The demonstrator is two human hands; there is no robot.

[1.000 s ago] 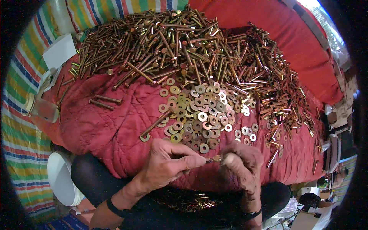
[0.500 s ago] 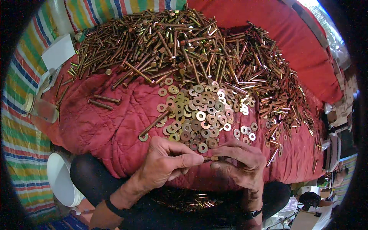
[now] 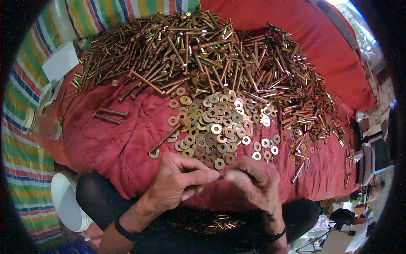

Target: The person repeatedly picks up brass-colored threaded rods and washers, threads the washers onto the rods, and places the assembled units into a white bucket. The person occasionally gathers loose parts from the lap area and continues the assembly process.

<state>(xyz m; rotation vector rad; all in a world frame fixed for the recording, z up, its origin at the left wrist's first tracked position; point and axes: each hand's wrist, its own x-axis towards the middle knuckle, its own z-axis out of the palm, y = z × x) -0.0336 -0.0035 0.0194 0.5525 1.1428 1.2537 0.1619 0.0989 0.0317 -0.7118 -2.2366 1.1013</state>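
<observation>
Just in front of a heap of flat brassy washers (image 3: 216, 128), my two hands meet at the fingertips. My left hand (image 3: 175, 181) is closed in a pinch on a bolt (image 3: 221, 177); only a small dark bit of it shows. At its other end my right hand (image 3: 256, 183) has thumb and fingers drawn together, and what they hold is hidden. Nearby a long bolt (image 3: 167, 137) lies slanted against the washers, a single washer (image 3: 154, 154) at its lower end. A big pile of bronze-coloured bolts (image 3: 169, 55) spreads behind.
Red quilted cloth (image 3: 97, 148) lies under everything. Two loose bolts (image 3: 111, 115) rest on it at left. A lidded clear jar (image 3: 46, 128) and a white card (image 3: 60, 62) stand along the left side. A white bucket (image 3: 64, 199) is beside my knee; more bolts (image 3: 220, 222) lie below my hands.
The bolt piece visible between my hands has become mostly hidden. My right hand has moved slightly left, its fingers curling in closer to my left fingertips. The whole view has shifted a little.
</observation>
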